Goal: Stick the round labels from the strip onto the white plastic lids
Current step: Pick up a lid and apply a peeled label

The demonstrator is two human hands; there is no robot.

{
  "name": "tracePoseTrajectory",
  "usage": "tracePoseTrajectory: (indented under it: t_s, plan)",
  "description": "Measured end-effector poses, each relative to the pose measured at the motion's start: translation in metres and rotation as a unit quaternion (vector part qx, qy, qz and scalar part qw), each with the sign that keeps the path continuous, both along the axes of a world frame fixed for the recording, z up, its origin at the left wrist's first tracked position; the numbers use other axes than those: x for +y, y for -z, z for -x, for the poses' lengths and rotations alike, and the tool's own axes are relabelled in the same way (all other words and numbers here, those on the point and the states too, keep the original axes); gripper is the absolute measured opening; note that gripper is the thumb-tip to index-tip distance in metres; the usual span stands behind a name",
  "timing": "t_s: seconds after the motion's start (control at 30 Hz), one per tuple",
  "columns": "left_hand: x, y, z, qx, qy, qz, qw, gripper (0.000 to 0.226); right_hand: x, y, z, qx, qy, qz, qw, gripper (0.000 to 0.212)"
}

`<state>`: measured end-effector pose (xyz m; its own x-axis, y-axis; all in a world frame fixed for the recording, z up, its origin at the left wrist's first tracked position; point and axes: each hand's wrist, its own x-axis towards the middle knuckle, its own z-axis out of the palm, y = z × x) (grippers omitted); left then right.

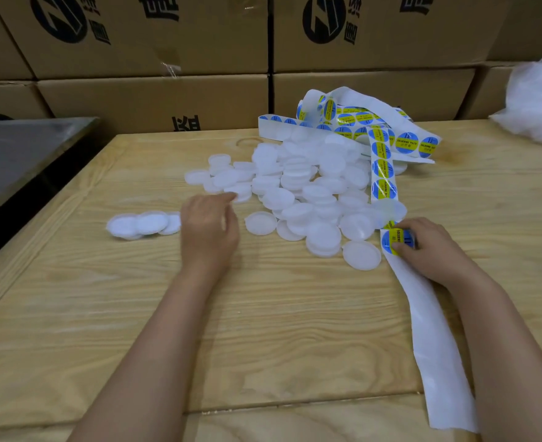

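Though loose & empty, L hand (207, 228) by lids (298, 186); strip (381, 173) label (390, 240) clamped betw. R hand (429, 247) thumb+fingers.

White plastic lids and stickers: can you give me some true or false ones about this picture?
1. The right hand pinches the white paper strip at a round blue-and-yellow label. True.
2. The left hand holds a label. False: it holds nothing.
3. The white plastic lids stand in one neat stack. False: they lie in a loose pile on the light wooden table.
4. Brown cardboard boxes stand behind the table. True.
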<state>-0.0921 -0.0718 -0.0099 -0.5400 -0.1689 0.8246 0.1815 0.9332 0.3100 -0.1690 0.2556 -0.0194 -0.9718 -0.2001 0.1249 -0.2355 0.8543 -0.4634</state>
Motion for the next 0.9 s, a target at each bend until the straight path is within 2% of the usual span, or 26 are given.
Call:
tracePoseTrajectory:
  t_s: [0.17, 0.27, 0.43, 0.6, 0.77, 0.83, 0.9]
  plan:
    - [0.082, -0.001, 0.003, -0.067, 0.196, 0.037, 0.978, 0.021, 0.000, -0.003, -0.003, 0.002, 0.030, 0.067, 0.997, 0.032]
    - [0.126, 0.003, 0.010, -0.162, 0.239, 0.042, 0.956, 0.024, -0.001, -0.004, -0.006, 0.000, 0.028, 0.075, 0.997, 0.028]
    - [0.179, 0.016, 0.033, -0.244, 0.180, 0.092, 0.948, 0.030, -0.003, -0.010, -0.011, -0.009, 0.012, 0.071, 0.997, 0.025]
    - [0.192, 0.021, 0.045, -0.272, 0.136, 0.091, 0.948, 0.031, -0.005, -0.013, -0.013, -0.017, 0.000, 0.064, 0.998, 0.027]
    - [0.195, 0.016, 0.045, -0.272, 0.125, 0.076, 0.951, 0.021, -0.003, -0.012, -0.012, -0.032, 0.005, 0.075, 0.997, 0.024]
    - [0.196, 0.014, 0.043, -0.268, 0.126, 0.055, 0.954, 0.019, -0.003, -0.012, -0.011, -0.048, 0.015, 0.104, 0.993, 0.017]
    - [0.194, 0.011, 0.039, -0.257, 0.145, 0.015, 0.955, 0.017, -0.004, -0.013, -0.012, -0.058, 0.031, 0.189, 0.980, 0.018]
